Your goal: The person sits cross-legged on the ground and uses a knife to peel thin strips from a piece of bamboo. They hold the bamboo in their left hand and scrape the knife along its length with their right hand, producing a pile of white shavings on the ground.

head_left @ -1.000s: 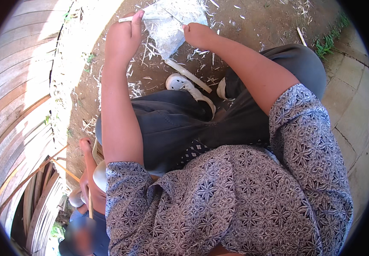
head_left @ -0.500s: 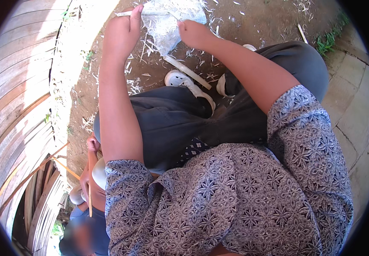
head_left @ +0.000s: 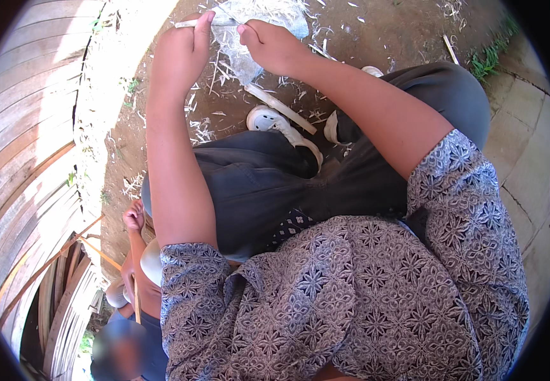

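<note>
Closed with the thumb up, my left hand (head_left: 183, 51) grips a pale, thin stick (head_left: 187, 23), probably bamboo or wood, that crosses the top of the fist. Close to its right, my right hand (head_left: 273, 47) is closed around what looks like a small knife (head_left: 226, 12). The handle is hidden in the fist, and only a thin blade points up and left over the stick. Beneath both hands lies a clear plastic sheet (head_left: 240, 60) scattered with pale shavings.
A thicker pale stick (head_left: 281, 108) lies beside my white shoe (head_left: 265, 119) among shavings on the dirt. To the left is a slatted wooden wall (head_left: 27, 114). Another person (head_left: 129, 298) sits at lower left with a thin strip. Paving (head_left: 516, 136) runs along the right.
My right hand has moved left along the stick, closer to my left hand, which stays nearly still. The other person's raised hand has shifted slightly.
</note>
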Demonstrator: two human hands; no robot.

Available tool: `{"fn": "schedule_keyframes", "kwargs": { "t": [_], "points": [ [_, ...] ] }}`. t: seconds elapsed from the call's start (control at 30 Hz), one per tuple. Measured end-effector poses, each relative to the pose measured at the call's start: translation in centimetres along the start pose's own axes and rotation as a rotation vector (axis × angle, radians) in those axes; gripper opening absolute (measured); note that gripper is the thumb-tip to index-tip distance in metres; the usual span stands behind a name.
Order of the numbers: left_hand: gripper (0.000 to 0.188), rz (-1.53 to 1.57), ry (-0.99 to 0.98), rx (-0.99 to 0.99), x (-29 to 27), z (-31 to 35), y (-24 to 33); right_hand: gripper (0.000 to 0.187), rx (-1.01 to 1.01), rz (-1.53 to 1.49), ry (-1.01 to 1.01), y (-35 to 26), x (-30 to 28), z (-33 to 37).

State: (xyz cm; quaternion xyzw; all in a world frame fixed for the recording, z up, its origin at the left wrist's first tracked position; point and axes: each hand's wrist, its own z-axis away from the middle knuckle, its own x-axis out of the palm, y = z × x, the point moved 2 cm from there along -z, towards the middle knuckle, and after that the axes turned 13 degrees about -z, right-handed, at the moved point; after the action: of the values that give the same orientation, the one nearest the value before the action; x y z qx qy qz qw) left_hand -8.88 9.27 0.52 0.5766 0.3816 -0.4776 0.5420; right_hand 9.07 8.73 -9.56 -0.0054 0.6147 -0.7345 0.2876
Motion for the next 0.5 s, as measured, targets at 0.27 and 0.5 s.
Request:
{"fn": "schedule_keyframes", "kwargs": {
  "t": [0.27, 0.5],
  "points": [
    [0.065, -0.056, 0.034, -0.08, -0.4, -0.5, -0.4, 0.048, 0.169, 0.052, -0.101, 1.2, 0.4, -0.6],
    [0.076, 0.01, 0.038, -0.17, 0.1, -0.1, -1.4, 0.051, 0.395, -0.06, -0.208, 0.2, -1.2, -0.9]
  ]
}}
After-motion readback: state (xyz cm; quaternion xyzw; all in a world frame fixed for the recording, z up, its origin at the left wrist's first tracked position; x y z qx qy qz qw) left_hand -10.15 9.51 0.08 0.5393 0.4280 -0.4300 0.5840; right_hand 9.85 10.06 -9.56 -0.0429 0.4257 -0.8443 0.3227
